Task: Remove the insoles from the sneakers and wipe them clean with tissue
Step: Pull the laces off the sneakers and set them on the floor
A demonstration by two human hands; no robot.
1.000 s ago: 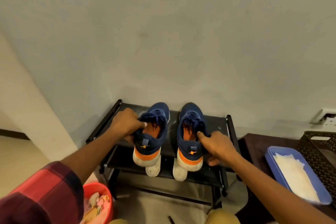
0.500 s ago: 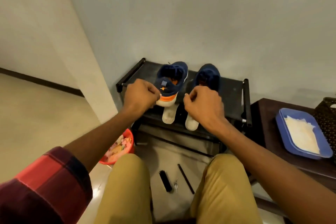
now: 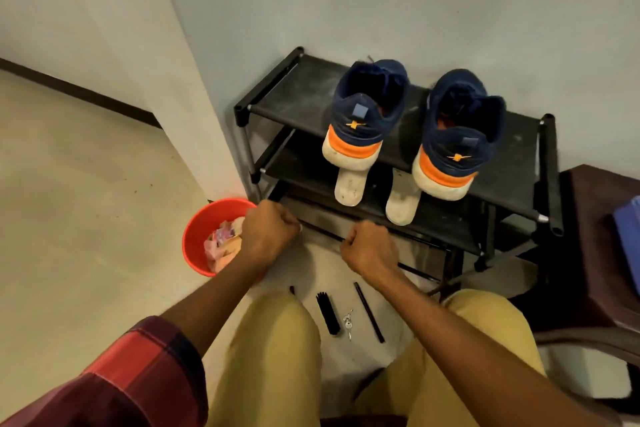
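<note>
Right now I see the two navy sneakers, one on my left and one on my right, standing side by side on the top shelf of the black shoe rack with their heels toward me. A pale insole pokes out from under each heel, the left insole and the right insole, both hanging past the shelf's front edge. My left hand and my right hand are below the rack's front, apart from the sneakers, each clenched into a fist with nothing visible in it. The left one is above the rim of a red bucket full of scraps. On the floor between my knees lie a black brush, some keys and a thin black stick. A brown desk stands just right of the rack.
</note>
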